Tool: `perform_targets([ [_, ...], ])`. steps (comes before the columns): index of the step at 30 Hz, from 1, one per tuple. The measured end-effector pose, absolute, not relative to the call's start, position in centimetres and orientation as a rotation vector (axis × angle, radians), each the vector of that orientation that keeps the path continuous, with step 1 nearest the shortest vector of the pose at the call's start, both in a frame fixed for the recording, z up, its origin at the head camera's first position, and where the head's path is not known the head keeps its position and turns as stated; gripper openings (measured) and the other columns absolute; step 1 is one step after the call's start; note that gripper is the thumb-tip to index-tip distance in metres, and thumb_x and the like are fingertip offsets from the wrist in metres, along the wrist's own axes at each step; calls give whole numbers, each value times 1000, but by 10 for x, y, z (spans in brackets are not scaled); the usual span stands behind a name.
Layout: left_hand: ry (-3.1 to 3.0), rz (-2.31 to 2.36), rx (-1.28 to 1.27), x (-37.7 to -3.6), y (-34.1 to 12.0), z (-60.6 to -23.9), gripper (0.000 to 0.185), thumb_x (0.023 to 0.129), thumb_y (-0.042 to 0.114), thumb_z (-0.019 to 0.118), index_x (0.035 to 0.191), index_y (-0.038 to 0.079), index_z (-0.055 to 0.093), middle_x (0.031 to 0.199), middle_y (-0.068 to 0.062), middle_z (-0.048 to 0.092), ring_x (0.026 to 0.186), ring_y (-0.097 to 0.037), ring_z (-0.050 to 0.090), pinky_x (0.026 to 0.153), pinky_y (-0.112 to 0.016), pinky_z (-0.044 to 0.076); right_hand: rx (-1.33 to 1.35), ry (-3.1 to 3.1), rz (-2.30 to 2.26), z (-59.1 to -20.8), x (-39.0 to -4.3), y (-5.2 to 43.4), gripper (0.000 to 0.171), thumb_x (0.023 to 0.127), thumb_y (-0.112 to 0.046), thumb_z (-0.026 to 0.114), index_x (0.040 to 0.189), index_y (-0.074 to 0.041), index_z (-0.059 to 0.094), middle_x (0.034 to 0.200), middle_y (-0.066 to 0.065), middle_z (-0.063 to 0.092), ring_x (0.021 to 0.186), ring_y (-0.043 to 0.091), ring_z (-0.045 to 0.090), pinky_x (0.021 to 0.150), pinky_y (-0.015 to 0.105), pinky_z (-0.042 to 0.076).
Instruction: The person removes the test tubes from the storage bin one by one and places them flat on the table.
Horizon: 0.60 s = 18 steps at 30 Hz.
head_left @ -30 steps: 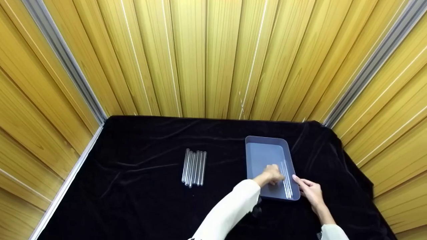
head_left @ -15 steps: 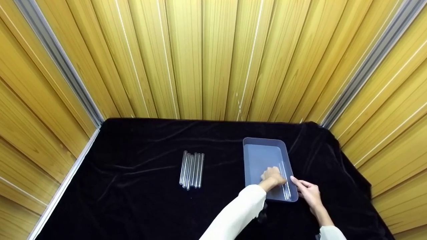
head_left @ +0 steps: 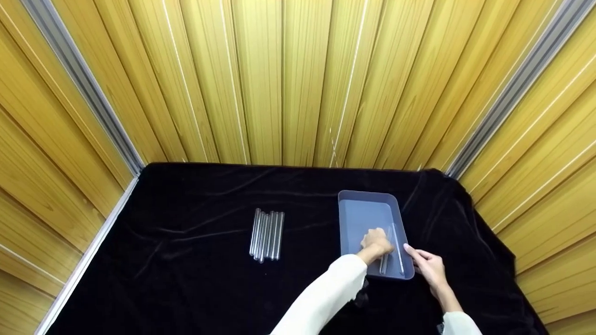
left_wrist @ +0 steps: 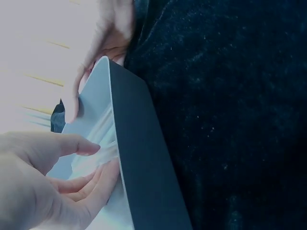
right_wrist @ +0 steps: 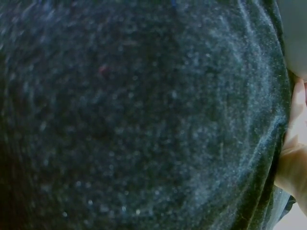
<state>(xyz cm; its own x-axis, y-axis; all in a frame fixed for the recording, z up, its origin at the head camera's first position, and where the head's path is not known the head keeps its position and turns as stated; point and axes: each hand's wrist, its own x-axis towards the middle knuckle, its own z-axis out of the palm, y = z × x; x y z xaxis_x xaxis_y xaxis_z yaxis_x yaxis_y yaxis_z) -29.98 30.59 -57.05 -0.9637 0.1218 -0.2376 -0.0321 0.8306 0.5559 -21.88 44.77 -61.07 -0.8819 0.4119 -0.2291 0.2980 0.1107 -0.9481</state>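
Observation:
A blue-grey rectangular tray (head_left: 368, 197) lies on the right of the black cloth. Inside it, near the front, my left hand (head_left: 377, 241) pinches clear glass tubes (head_left: 383, 264) between thumb and fingers; the left wrist view shows the pinched tubes (left_wrist: 106, 152) up close, blurred by glare. One more clear tube (head_left: 398, 251) lies along the tray's right wall, apart from those in the hand. My right hand (head_left: 429, 269) grips the right wall of the tray near its front corner, thumb at the rim. Only part of the right hand (right_wrist: 295, 158) enters the right wrist view.
Several clear tubes (head_left: 267, 235) lie side by side on the black cloth (head_left: 195, 270), left of the tray. Yellow wood-patterned panels (head_left: 302, 83) stand behind and at both sides, with grey metal posts (head_left: 512, 88) at the corners.
My left hand has drawn tubes leftward from the tray's right wall, leaving one tube there. The right hand keeps its grip on the tray.

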Motion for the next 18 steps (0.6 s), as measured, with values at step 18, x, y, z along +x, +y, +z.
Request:
perform_targets([
  [18,2389,1430,-136,-306,264,-534,20,80,1,78,71,5,61,60,-6,61,69,-30,77,62,-39,66,-754,-2291,1857,-611,-219,445,33,92,-41,75,101,-9,79,79,-9,76,73,1,72,69,19,62],
])
